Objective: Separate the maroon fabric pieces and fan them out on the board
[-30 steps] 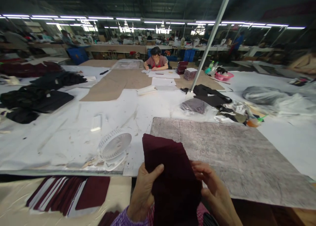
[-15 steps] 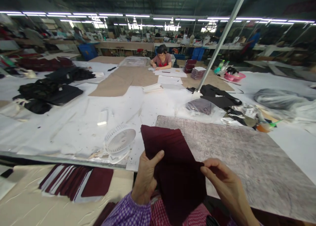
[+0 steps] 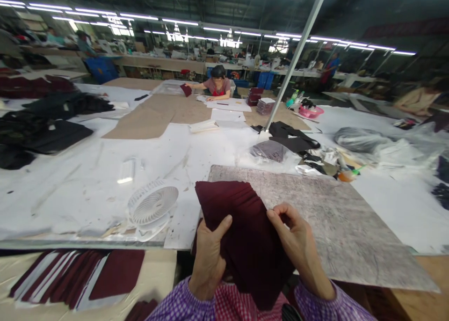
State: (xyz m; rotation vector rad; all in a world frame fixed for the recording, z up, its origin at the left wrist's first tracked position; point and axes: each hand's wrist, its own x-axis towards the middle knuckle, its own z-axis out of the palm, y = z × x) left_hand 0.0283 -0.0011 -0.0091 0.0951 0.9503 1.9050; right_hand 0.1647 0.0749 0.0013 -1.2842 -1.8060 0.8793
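Observation:
A stack of dark maroon fabric pieces [image 3: 242,232] is held up in front of me, over the near table edge. My left hand [image 3: 210,251] grips its left side, thumb lying on top and the other fingers hidden beneath. On the right edge, my right hand [image 3: 294,239] pinches the cloth between thumb and fingertips. Fine layers show along the upper part of the stack. Its lower end hangs in front of a red checked apron [image 3: 228,302].
A grey mottled board [image 3: 336,222] lies to the right. On the white table stands a white fan [image 3: 154,206]. Fanned maroon and white pieces [image 3: 115,274] lie lower left. A metal pole [image 3: 298,54] rises ahead. Across the table, a person [image 3: 219,84] holds maroon cloth.
My right hand has moved up and left along the cloth's edge. The view has turned right. The person across the table has stretched an arm out and now holds up a maroon piece.

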